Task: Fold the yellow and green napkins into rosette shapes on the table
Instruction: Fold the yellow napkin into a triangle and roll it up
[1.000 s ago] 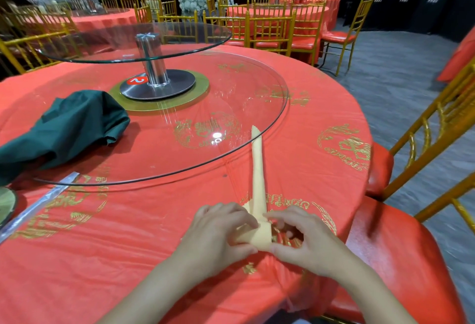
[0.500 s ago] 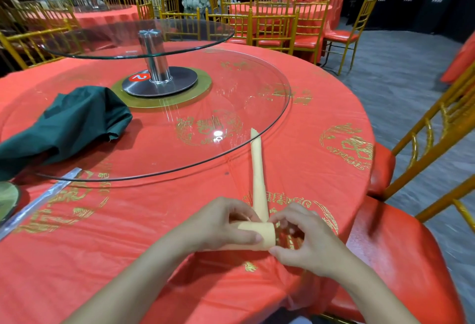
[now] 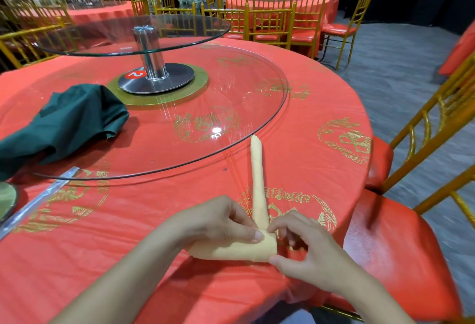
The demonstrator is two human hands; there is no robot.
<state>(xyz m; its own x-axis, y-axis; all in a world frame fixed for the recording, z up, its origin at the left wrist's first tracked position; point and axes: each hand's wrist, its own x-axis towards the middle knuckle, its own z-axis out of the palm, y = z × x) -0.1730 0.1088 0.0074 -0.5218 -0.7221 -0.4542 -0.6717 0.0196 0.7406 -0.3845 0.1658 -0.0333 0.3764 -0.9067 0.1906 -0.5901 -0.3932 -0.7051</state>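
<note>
The yellow napkin (image 3: pixel 257 174) is rolled into a long thin strip that lies on the red tablecloth and points away from me. Its near end is bent leftward into a short roll under my hands. My left hand (image 3: pixel 218 223) pinches that bent part from the left, thumb on top. My right hand (image 3: pixel 305 249) pinches the corner of the bend from the right, fingers curled. The green napkin (image 3: pixel 64 123) lies crumpled on the glass turntable at the left, apart from both hands.
A large glass turntable (image 3: pixel 257 141) covers the table's middle, with a steel post (image 3: pixel 151 56) carrying a smaller glass tier. A flat metal strip (image 3: pixel 38 202) lies at the left. Red-cushioned gold chairs (image 3: pixel 401 246) stand close on the right.
The near end of the yellow strip has been bent over to the left and lengthened into a short horizontal roll; both hands shifted slightly with it. The green napkin has not moved.
</note>
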